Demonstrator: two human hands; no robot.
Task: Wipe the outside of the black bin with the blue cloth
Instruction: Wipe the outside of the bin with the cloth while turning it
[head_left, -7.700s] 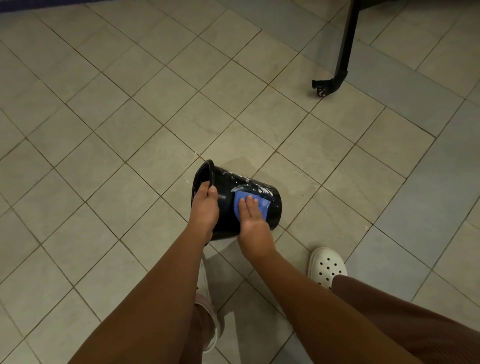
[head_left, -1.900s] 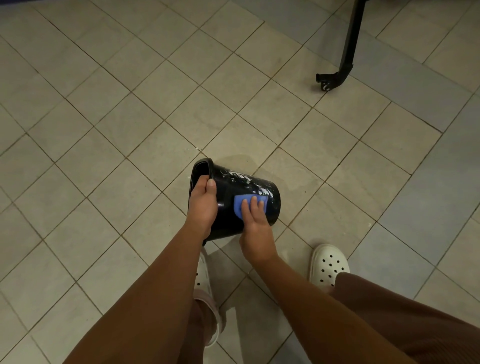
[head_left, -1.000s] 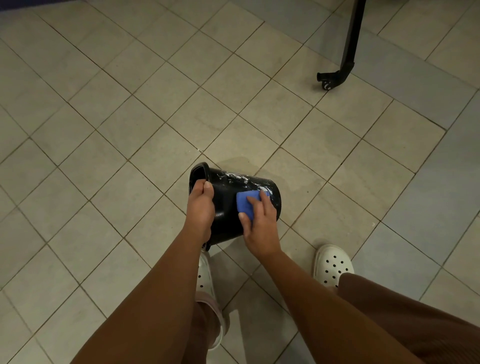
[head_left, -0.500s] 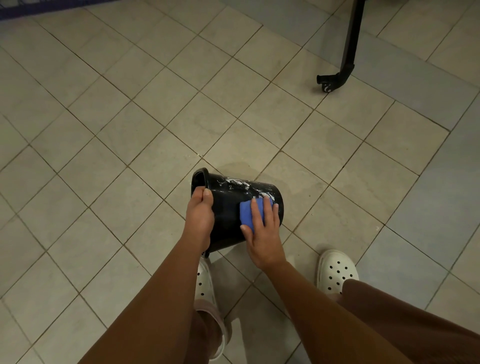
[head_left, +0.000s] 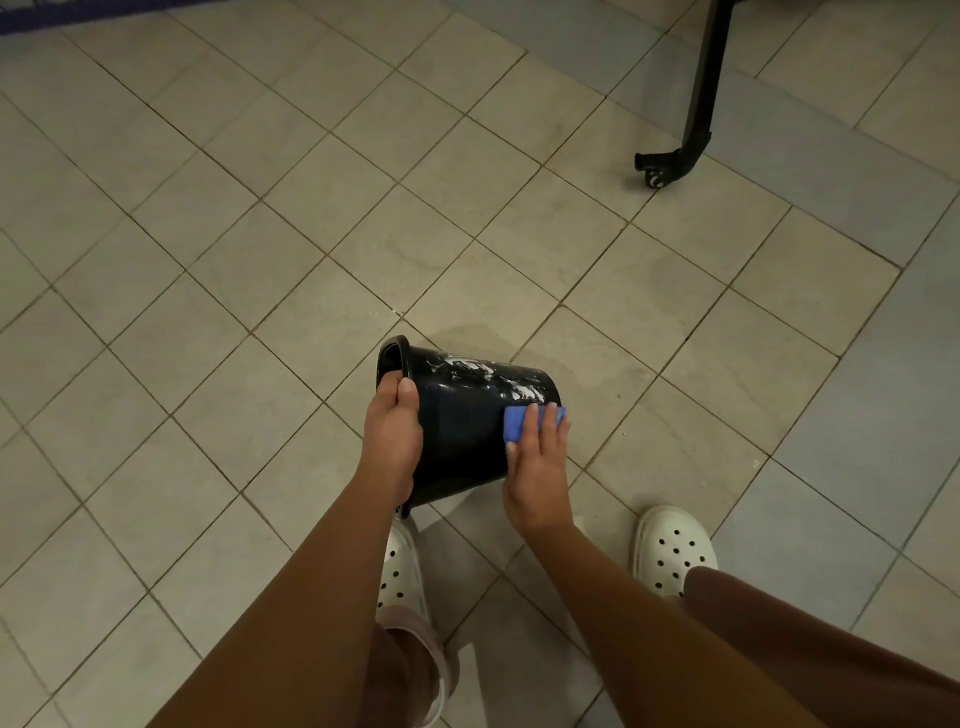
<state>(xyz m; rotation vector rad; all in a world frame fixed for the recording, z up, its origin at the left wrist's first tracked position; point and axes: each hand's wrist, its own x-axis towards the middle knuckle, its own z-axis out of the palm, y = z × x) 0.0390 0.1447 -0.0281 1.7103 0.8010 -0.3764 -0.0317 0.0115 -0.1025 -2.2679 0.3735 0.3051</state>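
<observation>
The black bin (head_left: 462, 431) is held on its side above the tiled floor, its open mouth to the left and its base to the right. White smears streak its upper wall. My left hand (head_left: 392, 434) grips the rim, thumb on the outside. My right hand (head_left: 537, 467) presses the folded blue cloth (head_left: 519, 423) flat against the bin's wall near the base edge, fingers spread over it. Most of the cloth is hidden under my fingers.
My two feet in white perforated clogs (head_left: 672, 551) stand below the bin. A black metal leg with a small castor (head_left: 670, 163) stands at the upper right. Beige and grey floor tiles (head_left: 260, 234) surround me.
My right hand has slid the blue cloth to the right along the bin's wall, toward the base edge. My left hand keeps its grip on the rim.
</observation>
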